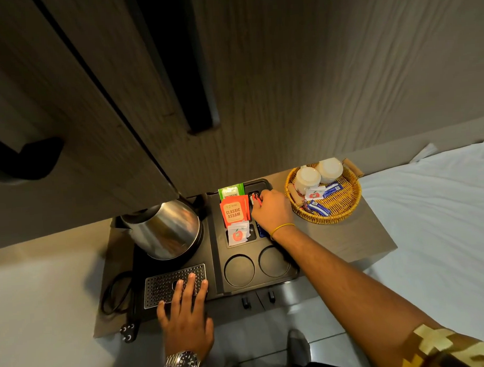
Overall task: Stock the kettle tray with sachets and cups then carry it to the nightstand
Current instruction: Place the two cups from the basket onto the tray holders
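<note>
The right hand (pixel 272 209) reaches over the black kettle tray (pixel 283 276), its fingers curled down into a sachet compartment and pinched around a small red-and-black sachet (pixel 256 197); the grip is closed on it. Just left of that grip, touching the same row of slots, stand a glossy orange sachet (pixel 233 212) printed "Classic Assam" and a green sachet (pixel 231 190) behind it, both upright paper rectangles; nearer the wrist a white sachet (pixel 238 233) with a red apple mark leans in a lower slot, and a blue sachet (pixel 262 231) peeks out under the hand. Below the wrist, with its yellow band (pixel 282 228), lie two round recessed cup wells (pixel 239 271), smooth matte plastic and bare. To the right of the grip, near but apart, sits a round woven wicker basket (pixel 344 206) holding two white ceramic cups (pixel 307 179) upside down and more blue and white sachets. The left hand (pixel 185 316), wearing a steel watch (pixel 185 363), lies flat and open, palm down, fingers spread on the perforated metal drip grille (pixel 162 286) at the tray's near edge, gripping nothing. Beyond that hand stands a brushed stainless kettle (pixel 165 228), rounded and shiny, with a black cord (pixel 115 294) looping off to its left. The tray rests on a wood-grain tabletop (pixel 376 233); an open cabinet door (pixel 74 113) of the same grain overhangs the kettle. White bedding (pixel 444 216) lies far right.
</note>
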Demonstrator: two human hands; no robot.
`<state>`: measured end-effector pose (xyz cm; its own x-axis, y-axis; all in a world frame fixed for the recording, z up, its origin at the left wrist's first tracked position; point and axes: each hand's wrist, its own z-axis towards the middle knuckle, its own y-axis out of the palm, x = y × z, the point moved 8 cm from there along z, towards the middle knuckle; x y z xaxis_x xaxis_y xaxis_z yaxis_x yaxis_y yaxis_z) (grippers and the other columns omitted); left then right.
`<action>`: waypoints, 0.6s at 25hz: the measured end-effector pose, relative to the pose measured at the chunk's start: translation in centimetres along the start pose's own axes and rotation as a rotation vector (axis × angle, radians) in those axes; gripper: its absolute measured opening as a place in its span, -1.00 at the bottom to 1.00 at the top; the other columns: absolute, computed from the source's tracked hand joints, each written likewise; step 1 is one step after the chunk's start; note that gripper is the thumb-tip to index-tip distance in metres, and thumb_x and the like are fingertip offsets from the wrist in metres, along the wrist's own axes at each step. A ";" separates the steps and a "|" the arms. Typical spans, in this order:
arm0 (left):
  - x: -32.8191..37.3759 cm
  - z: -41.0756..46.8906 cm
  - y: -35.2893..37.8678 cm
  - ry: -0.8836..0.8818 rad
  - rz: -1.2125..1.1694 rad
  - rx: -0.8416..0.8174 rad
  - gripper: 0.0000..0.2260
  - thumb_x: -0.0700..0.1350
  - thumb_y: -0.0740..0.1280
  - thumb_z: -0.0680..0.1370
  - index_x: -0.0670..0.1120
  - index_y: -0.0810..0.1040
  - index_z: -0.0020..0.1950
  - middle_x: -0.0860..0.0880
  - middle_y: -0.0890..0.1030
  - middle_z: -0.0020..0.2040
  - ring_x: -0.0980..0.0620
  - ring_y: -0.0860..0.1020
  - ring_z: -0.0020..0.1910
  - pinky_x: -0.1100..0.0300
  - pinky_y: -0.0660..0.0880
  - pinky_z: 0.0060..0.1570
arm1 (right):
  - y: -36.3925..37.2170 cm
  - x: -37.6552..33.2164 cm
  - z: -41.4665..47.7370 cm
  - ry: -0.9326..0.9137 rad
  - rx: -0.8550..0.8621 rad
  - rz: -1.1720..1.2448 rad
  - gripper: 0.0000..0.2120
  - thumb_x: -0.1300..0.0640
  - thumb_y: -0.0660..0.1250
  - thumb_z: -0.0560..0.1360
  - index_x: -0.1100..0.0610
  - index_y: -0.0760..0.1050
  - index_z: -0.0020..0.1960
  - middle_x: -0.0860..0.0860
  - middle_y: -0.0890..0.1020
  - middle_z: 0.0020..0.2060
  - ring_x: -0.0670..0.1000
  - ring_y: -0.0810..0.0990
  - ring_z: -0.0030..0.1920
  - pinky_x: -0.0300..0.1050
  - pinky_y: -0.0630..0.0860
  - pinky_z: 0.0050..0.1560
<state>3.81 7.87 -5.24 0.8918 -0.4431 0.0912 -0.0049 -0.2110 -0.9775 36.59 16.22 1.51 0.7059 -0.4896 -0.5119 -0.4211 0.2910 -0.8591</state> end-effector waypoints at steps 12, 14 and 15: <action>0.4 0.1 -0.4 -0.003 0.016 0.018 -0.02 0.04 0.55 0.14 0.09 0.26 0.52 -0.05 0.26 0.58 -0.14 0.27 0.52 -0.39 0.24 0.29 | -7.4 9.2 6.2 -0.057 -0.235 -0.468 -0.29 -0.20 0.44 0.33 -0.08 0.38 0.44 0.07 0.50 0.40 0.23 0.28 0.51 0.38 0.32 0.37; 0.4 0.1 -0.4 0.003 0.021 0.019 -0.02 0.04 0.55 0.15 0.09 0.25 0.53 -0.05 0.25 0.59 -0.14 0.26 0.52 -0.39 0.24 0.29 | -6.7 9.2 6.4 -0.103 -0.286 -0.524 -0.27 -0.23 0.45 0.34 -0.13 0.35 0.46 0.07 0.49 0.41 0.24 0.25 0.53 0.44 0.29 0.38; 0.3 0.0 -0.4 0.005 0.025 0.018 -0.02 0.04 0.55 0.15 0.09 0.25 0.53 -0.05 0.24 0.59 -0.14 0.26 0.53 -0.39 0.24 0.29 | -6.6 9.0 6.4 -0.109 -0.286 -0.525 -0.28 -0.23 0.46 0.34 -0.14 0.36 0.45 0.07 0.51 0.40 0.24 0.28 0.51 0.44 0.29 0.38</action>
<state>4.13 7.83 -4.82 0.8893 -0.4522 0.0679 -0.0189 -0.1846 -0.9826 49.38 15.16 2.55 0.9086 -0.4166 -0.0300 -0.1266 -0.2062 -0.9703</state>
